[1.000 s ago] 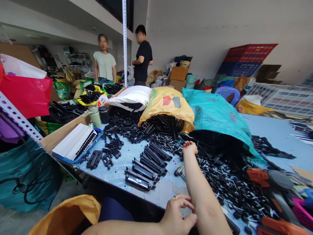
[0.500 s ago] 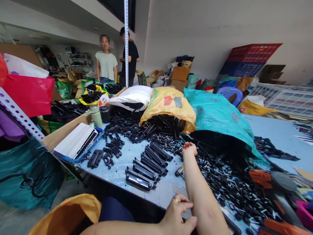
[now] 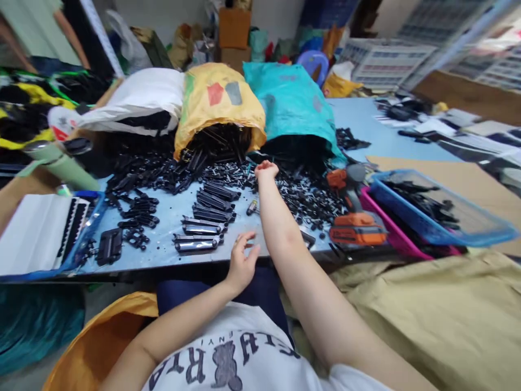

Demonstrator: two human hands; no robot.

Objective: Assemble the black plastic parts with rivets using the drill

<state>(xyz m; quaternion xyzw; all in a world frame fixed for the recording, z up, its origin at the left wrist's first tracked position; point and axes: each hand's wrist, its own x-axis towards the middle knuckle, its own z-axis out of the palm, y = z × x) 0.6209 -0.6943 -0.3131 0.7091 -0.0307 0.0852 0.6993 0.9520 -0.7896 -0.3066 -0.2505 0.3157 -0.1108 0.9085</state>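
Observation:
My right hand [image 3: 267,169] reaches far over the table to the heap of small screws and black parts [image 3: 307,198], in front of the teal sack [image 3: 285,103]. Its fingers are curled in, and what they hold, if anything, is hidden. Near the table's front edge my left hand [image 3: 243,262] hovers with thumb and fingers apart, nothing visible between them. Just left of it lies a row of black elongated plastic parts [image 3: 203,220]. A small yellow-and-black cylindrical piece [image 3: 252,207] rests beside my right forearm.
A yellow sack [image 3: 223,98] and a white sack [image 3: 138,98] spill black parts. An orange cordless drill [image 3: 358,228] lies right, by a blue basket [image 3: 480,231]. At left are a tray of white sheets [image 3: 36,233] and a green bottle [image 3: 67,168]. A person [image 3: 40,32] stands behind.
The view has swung down and to the right, bringing the baskets and my shirt into sight. My left hand has drawn away from my right forearm; my right hand stays by the screw heap.

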